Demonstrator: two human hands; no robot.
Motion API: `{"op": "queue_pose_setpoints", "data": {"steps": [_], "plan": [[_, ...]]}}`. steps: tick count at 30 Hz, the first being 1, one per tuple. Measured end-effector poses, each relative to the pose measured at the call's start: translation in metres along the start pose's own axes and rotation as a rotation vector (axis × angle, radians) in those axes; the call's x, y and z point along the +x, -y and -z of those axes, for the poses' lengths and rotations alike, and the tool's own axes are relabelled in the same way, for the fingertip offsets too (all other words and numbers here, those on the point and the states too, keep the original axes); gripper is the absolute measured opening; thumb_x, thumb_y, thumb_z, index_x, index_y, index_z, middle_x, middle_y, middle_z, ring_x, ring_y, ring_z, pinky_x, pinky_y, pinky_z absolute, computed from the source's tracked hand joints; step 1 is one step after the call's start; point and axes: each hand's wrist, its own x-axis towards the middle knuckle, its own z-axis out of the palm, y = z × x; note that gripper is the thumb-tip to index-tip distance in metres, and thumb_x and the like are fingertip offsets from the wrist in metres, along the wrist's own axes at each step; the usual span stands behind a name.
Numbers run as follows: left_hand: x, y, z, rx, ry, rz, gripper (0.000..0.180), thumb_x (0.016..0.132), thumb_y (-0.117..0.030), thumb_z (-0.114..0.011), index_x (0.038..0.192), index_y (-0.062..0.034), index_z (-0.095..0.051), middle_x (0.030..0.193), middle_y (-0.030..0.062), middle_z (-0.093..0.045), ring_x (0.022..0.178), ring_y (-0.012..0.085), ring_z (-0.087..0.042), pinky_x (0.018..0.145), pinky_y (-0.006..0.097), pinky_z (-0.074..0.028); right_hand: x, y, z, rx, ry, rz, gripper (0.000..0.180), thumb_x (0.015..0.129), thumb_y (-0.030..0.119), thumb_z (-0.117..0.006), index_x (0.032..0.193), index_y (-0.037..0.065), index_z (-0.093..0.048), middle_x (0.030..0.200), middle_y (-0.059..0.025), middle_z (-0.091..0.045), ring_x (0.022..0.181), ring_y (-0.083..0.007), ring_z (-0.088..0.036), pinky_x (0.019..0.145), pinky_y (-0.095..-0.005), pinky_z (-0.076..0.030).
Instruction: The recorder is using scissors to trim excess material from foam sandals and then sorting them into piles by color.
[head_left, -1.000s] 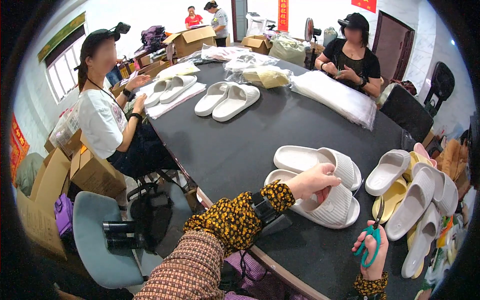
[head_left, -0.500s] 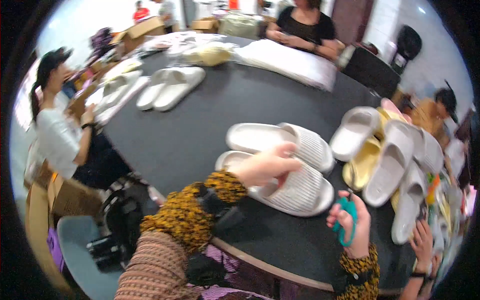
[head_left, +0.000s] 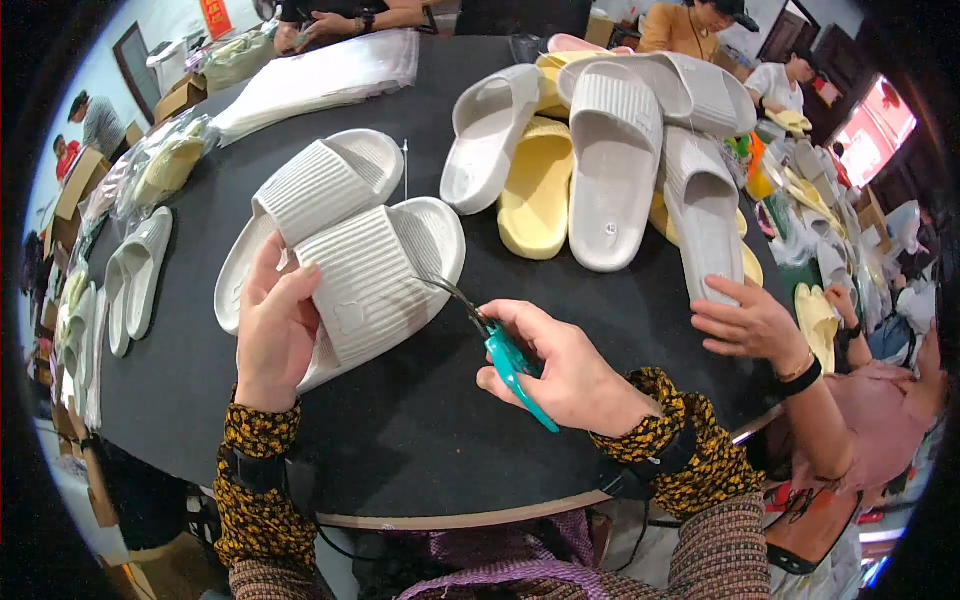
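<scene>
Left hand point(head_left: 275, 325): lower fingers curled partly out of sight, hand covers part of near grey slipper point(head_left: 365, 285); right hand point(head_left: 570, 375) hides some of scissors point(head_left: 505, 352) handles, contact between blade tips and slipper unclear; yellow slipper point(head_left: 752, 265) in pile mostly buried under grey one point(head_left: 705, 200); co-worker point(head_left: 350, 18) cut off at top edge, head out of picture; far-left person in red point(head_left: 66, 158) too small for hands to show

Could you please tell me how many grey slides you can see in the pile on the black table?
4 visible: one grey slide at the left, one in the middle, one crosswise at the back right and one at the front right. More may be hidden underneath.
</scene>
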Motion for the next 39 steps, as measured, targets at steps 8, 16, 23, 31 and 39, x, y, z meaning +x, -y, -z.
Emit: {"op": "queue_pose_setpoints", "data": {"steps": [8,16,23,31,39], "plan": [[-0.011,-0.004,-0.006,0.091,-0.009,-0.082,0.064,0.084,-0.004,-0.051,0.142,0.0033,-0.026,0.130,0.0220,-0.050,0.118,0.0266,-0.053,0.099,0.037,-0.044,0.010,-0.002,0.004,0.247,0.038,-0.034,0.052,0.088,0.019,-0.065,0.128,-0.004,-0.042,0.093,-0.0071,-0.059,0.080,-0.0092,-0.059,0.065,-0.0231,-0.052],[-0.005,-0.002,-0.012,0.367,0.149,0.032,0.058,0.087,-0.005,-0.053,0.140,0.0053,-0.031,0.098,0.0071,-0.062,0.083,0.0131,-0.060,0.065,0.022,-0.048,0.011,-0.005,0.016,0.423,-0.129,0.074,0.059,0.086,0.013,-0.066,0.134,0.001,-0.034,0.100,-0.0035,-0.054,0.085,-0.0092,-0.056,0.061,-0.0206,-0.049],[-0.027,-0.004,-0.018,0.721,0.036,-0.205,0.037,0.094,-0.015,-0.051,0.125,0.0042,-0.050,0.078,0.0029,-0.054,0.055,0.0055,-0.047,0.049,0.017,-0.035,0.006,-0.006,0.007,0.751,0.208,0.101,0.050,0.092,0.025,-0.058,0.130,0.002,-0.035,0.095,-0.0132,-0.061,0.075,-0.0172,-0.063,0.063,-0.0284,-0.052],[-0.030,0.000,-0.025,0.500,0.242,-0.208,0.035,0.095,-0.021,-0.052,0.120,0.0040,-0.053,0.075,0.0053,-0.057,0.052,0.0055,-0.045,0.046,0.019,-0.035,0.012,0.000,-0.028,0.731,0.437,0.070,0.057,0.093,0.038,-0.056,0.132,0.003,-0.035,0.093,-0.0086,-0.060,0.072,-0.0132,-0.060,0.060,-0.0247,-0.050],[-0.038,0.021,-0.023,0.578,-0.218,-0.110,0.022,0.095,-0.017,-0.054,0.098,0.0029,-0.064,0.084,0.0112,-0.064,0.075,0.0194,-0.061,0.067,0.029,-0.051,0.018,-0.019,-0.005,1.043,0.268,0.078,0.054,0.089,0.038,-0.061,0.126,0.007,-0.039,0.087,-0.0097,-0.062,0.062,-0.0134,-0.061,0.054,-0.0251,-0.051]]}}
